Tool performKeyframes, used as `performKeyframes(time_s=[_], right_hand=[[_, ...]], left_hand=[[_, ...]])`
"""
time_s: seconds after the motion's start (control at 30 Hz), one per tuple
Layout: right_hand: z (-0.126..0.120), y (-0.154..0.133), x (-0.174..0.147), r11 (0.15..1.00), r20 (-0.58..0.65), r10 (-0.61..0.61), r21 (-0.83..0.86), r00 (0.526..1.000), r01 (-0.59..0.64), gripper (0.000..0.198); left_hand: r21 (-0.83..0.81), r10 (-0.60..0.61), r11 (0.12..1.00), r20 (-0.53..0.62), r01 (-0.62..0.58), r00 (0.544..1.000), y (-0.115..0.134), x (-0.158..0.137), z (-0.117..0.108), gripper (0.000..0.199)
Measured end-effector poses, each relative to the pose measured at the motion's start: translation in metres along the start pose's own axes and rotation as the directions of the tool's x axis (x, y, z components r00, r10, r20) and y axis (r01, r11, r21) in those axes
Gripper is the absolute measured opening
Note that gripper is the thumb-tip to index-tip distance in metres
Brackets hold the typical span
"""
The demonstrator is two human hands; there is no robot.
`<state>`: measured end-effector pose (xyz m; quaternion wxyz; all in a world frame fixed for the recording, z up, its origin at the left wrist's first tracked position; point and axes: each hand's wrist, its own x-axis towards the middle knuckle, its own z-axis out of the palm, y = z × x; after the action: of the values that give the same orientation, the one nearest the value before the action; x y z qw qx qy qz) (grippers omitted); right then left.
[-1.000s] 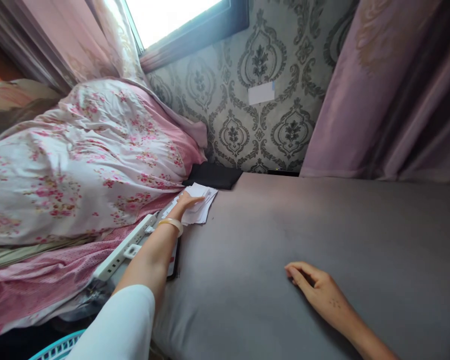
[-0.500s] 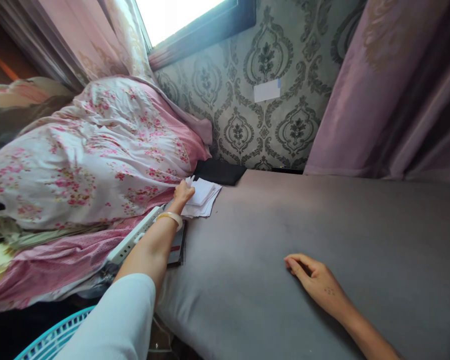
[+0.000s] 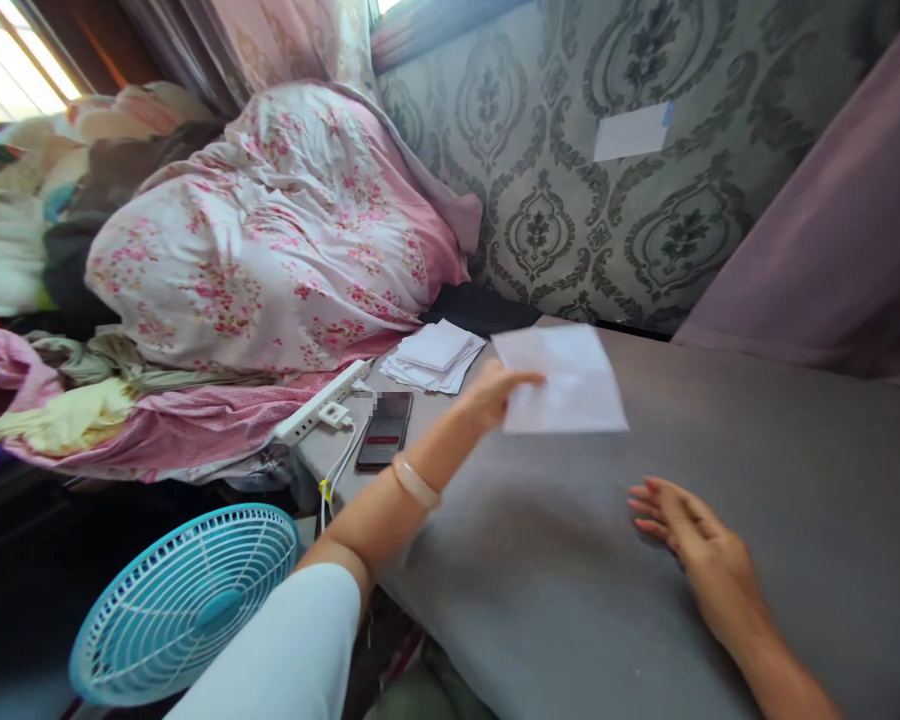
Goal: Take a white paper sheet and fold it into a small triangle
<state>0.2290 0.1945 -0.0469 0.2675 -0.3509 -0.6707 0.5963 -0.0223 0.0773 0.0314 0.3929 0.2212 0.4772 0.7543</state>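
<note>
Left hand [image 3: 491, 398] is pinching squarish white paper [image 3: 574, 385]; right hand [image 3: 709, 560] is hanging loose, empty, over smooth grey cloth [image 3: 810, 480].

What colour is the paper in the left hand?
The paper is white, seen best in the head view.

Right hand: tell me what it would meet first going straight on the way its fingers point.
The right hand would probably meet the sheet of paper in the left hand; the sheet's height is unclear, so it might pass underneath.
</note>
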Motion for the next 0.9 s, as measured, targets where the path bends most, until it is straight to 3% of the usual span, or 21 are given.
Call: performKeyframes(time_s=[0.1,0.2,0.27,0.37,0.47,0.53,0.63,0.77,0.9], right_hand=[[-0.011,-0.007,0.000,0.966,-0.058,0.101,0.244,0.993,-0.084,0.056],[-0.017,-0.010,-0.002,0.961,-0.131,0.217,0.199,0.967,-0.189,0.055],[-0.017,-0.008,-0.003,0.967,-0.184,0.250,0.097,0.951,-0.235,0.062],[-0.015,-0.002,-0.001,0.978,-0.194,0.207,0.023,0.959,-0.206,0.081],[-0.015,0.001,0.003,0.993,-0.241,0.110,-0.024,0.964,-0.119,0.083],[-0.017,0.001,0.003,0.996,-0.260,0.050,-0.062,0.964,-0.069,0.076],[-0.019,-0.003,-0.001,0.999,-0.182,0.009,-0.036,0.983,-0.016,0.074],[-0.023,-0.008,-0.004,0.995,-0.187,-0.082,-0.064,0.979,0.071,0.070],[-0.032,-0.009,-0.007,0.980,-0.150,-0.094,-0.191,0.984,0.064,0.041]], left_hand=[[-0.050,-0.336,0.936,0.178,0.350,0.925,-0.060,-0.015,0.038,0.037],[0.049,-0.480,0.877,0.137,0.478,0.866,-0.104,-0.018,0.055,0.029],[0.119,-0.503,0.863,0.106,0.492,0.857,-0.119,-0.017,0.057,0.026],[0.130,-0.475,0.879,0.146,0.459,0.868,-0.124,-0.015,0.051,0.026],[0.098,-0.443,0.896,0.152,0.432,0.884,-0.118,-0.017,0.042,0.027],[0.092,-0.415,0.909,0.120,0.406,0.902,-0.113,-0.020,0.038,0.022],[0.078,-0.371,0.928,0.107,0.364,0.922,-0.111,-0.024,0.037,0.020],[0.081,-0.360,0.932,0.104,0.353,0.927,-0.111,-0.025,0.039,0.023],[0.128,-0.353,0.931,0.086,0.341,0.932,-0.110,-0.026,0.041,0.021]])
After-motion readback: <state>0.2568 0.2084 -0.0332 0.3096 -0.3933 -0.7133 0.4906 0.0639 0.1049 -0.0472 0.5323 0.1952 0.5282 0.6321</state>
